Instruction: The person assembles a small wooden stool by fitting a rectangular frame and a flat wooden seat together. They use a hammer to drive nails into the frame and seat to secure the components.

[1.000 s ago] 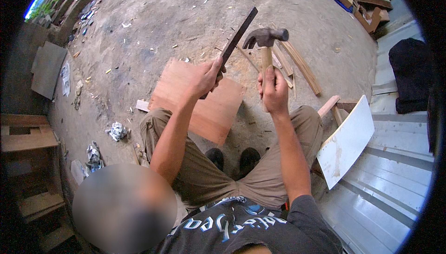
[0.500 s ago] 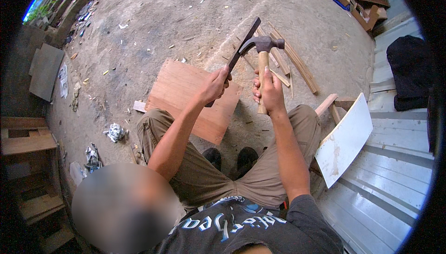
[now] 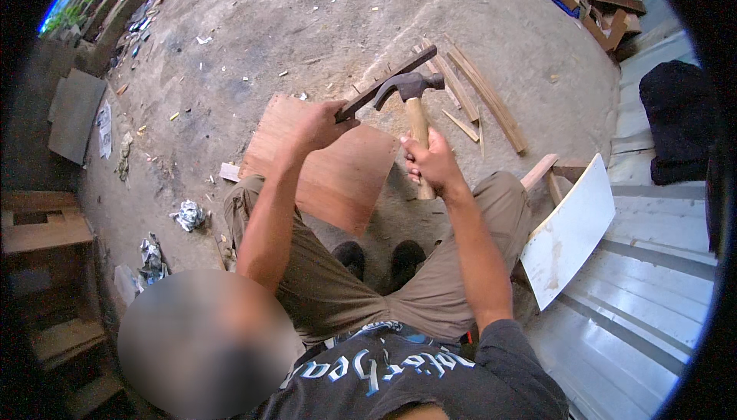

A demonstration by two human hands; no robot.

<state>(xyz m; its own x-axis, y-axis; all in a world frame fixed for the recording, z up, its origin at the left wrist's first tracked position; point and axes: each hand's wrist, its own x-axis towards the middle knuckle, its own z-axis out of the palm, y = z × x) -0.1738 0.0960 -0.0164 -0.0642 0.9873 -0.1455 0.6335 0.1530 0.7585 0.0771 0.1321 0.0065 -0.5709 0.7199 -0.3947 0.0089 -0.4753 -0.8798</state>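
My left hand [image 3: 322, 123] grips one end of a dark narrow strip [image 3: 362, 100], which slants up and to the right. Thin nails appear to stick out along the strip's far side. In my right hand [image 3: 435, 162] is a claw hammer [image 3: 415, 117], held by its pale wooden handle with the dark head uppermost. The hammer's claw points left, close beside the strip; whether they touch I cannot tell. Below both hands, a reddish plywood panel [image 3: 322, 170] is seen in front of my knees, its left edge dotted with small marks.
Loose wood strips [image 3: 485, 97] lie on the concrete beyond my right hand. By my right knee leans a white board [image 3: 572, 232] against some timber. Crumpled foil [image 3: 188, 215] and scraps litter the left floor. Wooden shelving [image 3: 46, 228] stands far left; corrugated metal [image 3: 652, 266] lines the right.
The strip has tipped from steep to a flatter slant. My left hand has moved left, turning its back upward. My right hand has brought the hammer slightly left and lower.
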